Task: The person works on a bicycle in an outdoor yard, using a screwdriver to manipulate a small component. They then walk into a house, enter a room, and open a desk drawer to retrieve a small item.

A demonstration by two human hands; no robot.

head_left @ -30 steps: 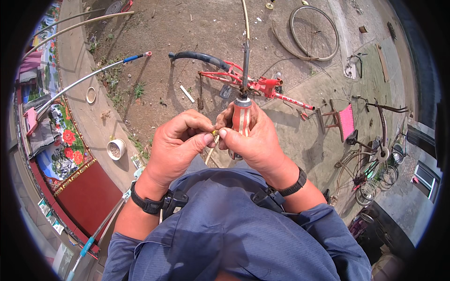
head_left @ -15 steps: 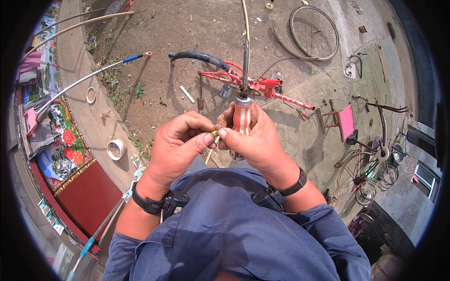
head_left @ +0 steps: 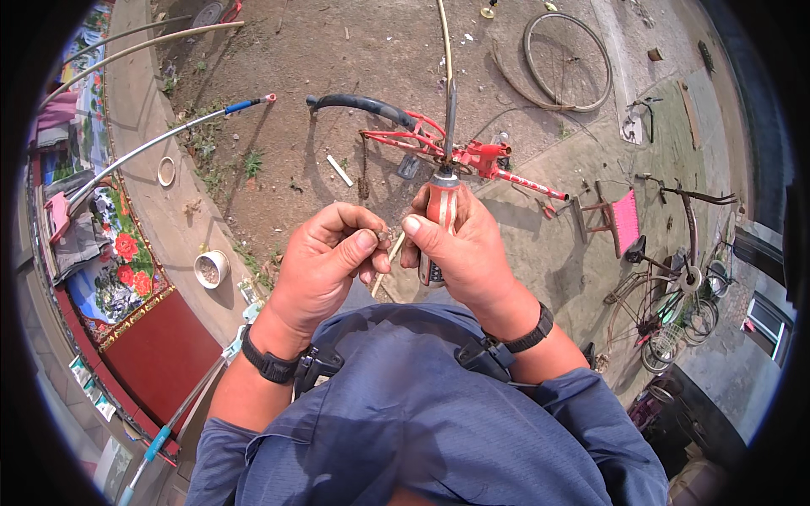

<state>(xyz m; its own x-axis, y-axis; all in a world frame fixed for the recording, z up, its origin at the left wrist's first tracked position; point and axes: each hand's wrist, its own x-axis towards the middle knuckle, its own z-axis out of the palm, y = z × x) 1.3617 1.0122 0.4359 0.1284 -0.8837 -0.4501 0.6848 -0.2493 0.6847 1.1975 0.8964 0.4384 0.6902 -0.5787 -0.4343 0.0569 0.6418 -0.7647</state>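
Observation:
My right hand [head_left: 471,253] is wrapped round a screwdriver [head_left: 440,207] with a red and white handle, its dark shaft pointing away from me. The thumb lies along the side of the handle. To its left, a small gap away, my left hand [head_left: 322,263] pinches thumb against fingers. Whatever is in that pinch is hidden or too small to name. Between the two hands shows a thin pale strip [head_left: 390,261]. Beyond the screwdriver, on the ground, lies a red bicycle frame [head_left: 485,160] with a black mudguard [head_left: 363,104] and a pedal [head_left: 408,167].
A bicycle wheel [head_left: 603,63] lies at the far right. Nearer on that side are a pink-seated stool [head_left: 624,221] on its side and an old bicycle [head_left: 692,278]. At left stand a white pot [head_left: 211,269] and a red board with flowered cloth [head_left: 160,350].
The hands have moved slightly apart; my right thumb has left the left fingertips. A small yellow-green piece seen between them no longer shows. The screwdriver handle has tilted a little.

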